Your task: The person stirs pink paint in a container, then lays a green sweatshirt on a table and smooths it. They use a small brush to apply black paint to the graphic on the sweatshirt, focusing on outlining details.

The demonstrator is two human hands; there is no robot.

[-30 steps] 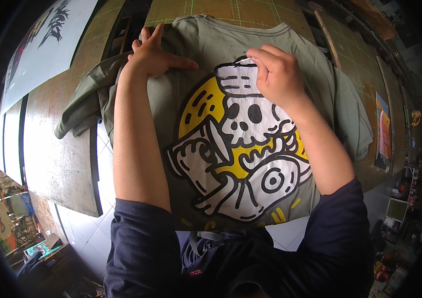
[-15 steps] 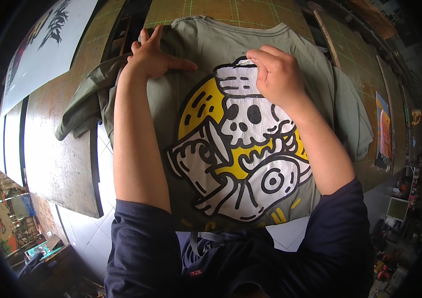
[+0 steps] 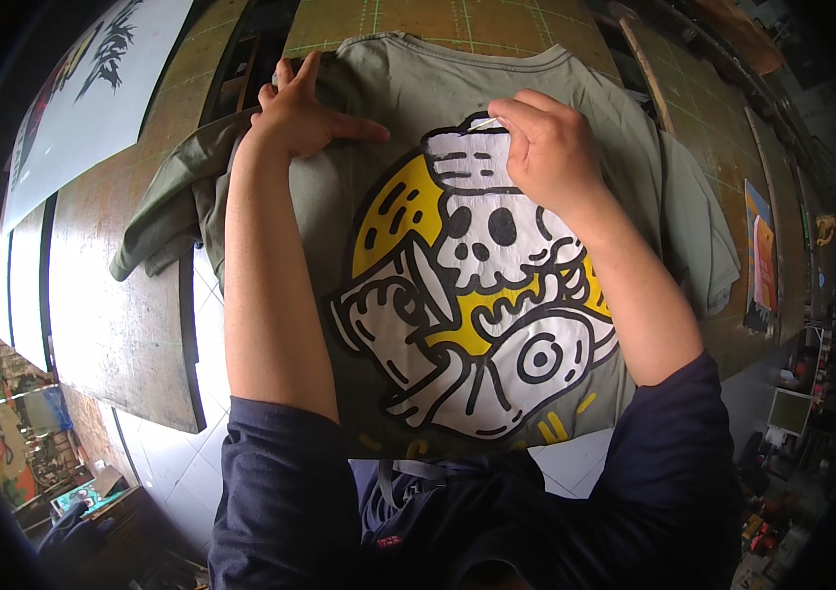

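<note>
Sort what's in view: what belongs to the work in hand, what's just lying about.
In use:
- olive-green T-shirt with skull print, left hand spread on it
- thin pale stick in right hand
- grid-lined board under the shirt

Lying about:
- white sheet with black artwork, left
- orange-and-blue item, right

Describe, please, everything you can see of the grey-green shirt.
The grey-green shirt looks like cotton, its collar at the far end. It lies spread on a brownish board, the left sleeve rumpled. Its large print shows a white skull in a hat, with yellow patches and thick black outlines. The left hand rests on it, fingers spread; the right hand holds a thin pale stick at the hat.
</note>
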